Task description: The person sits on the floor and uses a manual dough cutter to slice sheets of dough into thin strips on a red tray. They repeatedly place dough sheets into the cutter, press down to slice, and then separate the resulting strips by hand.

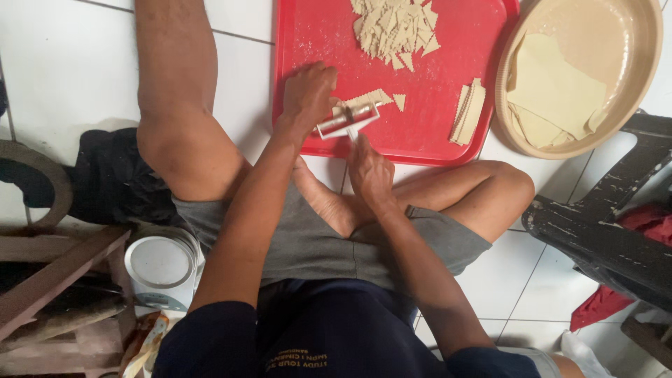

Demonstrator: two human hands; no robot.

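Here, a thin strip of pale dough with zigzag edges lies flat on the near part of the red tray, just beside a white roller cutter. The left hand presses down on the strip's near end, fingers curled and narrow, partly covering it. The right hand closes around the cutter's handle at the tray's near rim; its fingertips are tucked under, so the exact grip is hard to read.

Handling, as judged: the dough looks soft, light and limp, likely to stretch or tear if lifted by one end; better pinned flat from above, or picked up at its middle.

Outward: a heap of cut pieces sits at the tray's far side, a small stack of strips toward its right edge. A round tan basin beside the tray holds folded dough sheets.

Hidden or unclear: the cutter's wheel is mostly lost behind the left hand, possibly toothed. The tray's far edge and the basin's rim are cut off.
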